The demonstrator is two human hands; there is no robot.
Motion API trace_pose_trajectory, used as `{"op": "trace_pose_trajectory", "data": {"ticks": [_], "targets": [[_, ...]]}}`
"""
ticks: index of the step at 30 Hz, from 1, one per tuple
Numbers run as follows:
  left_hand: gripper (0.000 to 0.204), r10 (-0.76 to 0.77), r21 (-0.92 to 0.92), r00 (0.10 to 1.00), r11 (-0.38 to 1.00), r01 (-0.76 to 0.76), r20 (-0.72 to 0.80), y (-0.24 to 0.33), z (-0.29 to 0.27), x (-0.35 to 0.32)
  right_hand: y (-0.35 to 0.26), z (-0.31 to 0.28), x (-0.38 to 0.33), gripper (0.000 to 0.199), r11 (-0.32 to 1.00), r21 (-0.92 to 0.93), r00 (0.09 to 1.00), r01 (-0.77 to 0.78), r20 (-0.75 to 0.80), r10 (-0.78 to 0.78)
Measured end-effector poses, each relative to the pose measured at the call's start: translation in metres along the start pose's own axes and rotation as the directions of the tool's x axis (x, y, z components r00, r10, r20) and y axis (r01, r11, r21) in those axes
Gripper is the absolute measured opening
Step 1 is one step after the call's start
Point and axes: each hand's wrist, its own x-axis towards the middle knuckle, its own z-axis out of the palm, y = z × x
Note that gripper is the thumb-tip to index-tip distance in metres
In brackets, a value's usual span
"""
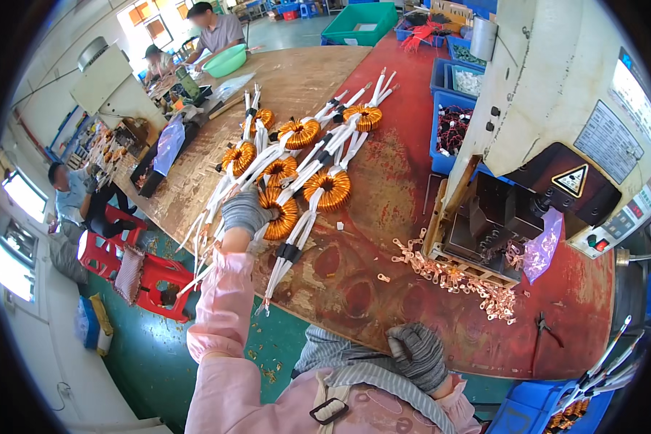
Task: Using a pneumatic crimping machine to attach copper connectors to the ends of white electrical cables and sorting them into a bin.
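Note:
My left hand, in a grey glove, is closed on the edge of a copper-wound toroidal coil at the near left of a group. Several similar toroidal coils lie just beyond and beside it, their white-sleeved leads bound with black tape and running diagonally over the table. My right hand, also in a grey glove, rests at the table's near edge by my lap. Its fingers are curled in and nothing shows in them.
Copper ring terminals are heaped before a press machine on the right, near pliers. Blue bins stand along the far right edge; another blue bin with coils sits lower right. Red stools stand at left; other people work beyond.

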Motion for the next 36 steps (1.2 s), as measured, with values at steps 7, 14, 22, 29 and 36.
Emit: {"op": "trace_pose_trajectory", "data": {"ticks": [7,14,22,29,36], "targets": [[0.052,-0.010,-0.039,0.906,0.999,-0.007,-0.423,-0.044,-0.031,-0.070,-0.022,-0.016,0.039,0.029,0.948,-0.179,0.964,0.263,0.011,-0.265],[0.049,0.409,0.312,0.629,0.913,-0.265,-0.662,-0.080,-0.093,-0.165,-0.087,-0.023,0.097,0.032,0.646,-0.453,0.731,0.615,0.018,-0.683],[0.056,0.121,-0.342,0.735,0.827,-0.446,-0.667,-0.091,-0.137,-0.152,-0.072,-0.039,0.054,0.048,0.814,-0.119,0.792,0.568,-0.192,-0.580],[0.037,0.156,-0.843,0.902,-0.447,-0.299,-0.402,-0.079,-0.111,-0.059,-0.069,0.015,0.091,0.073,0.859,0.412,0.943,0.304,-0.002,-0.333],[0.038,0.263,-0.523,0.751,-0.843,-0.125,-0.605,-0.040,-0.061,-0.001,-0.067,0.031,0.095,0.060,0.802,0.595,0.984,-0.051,0.165,-0.060]]}}
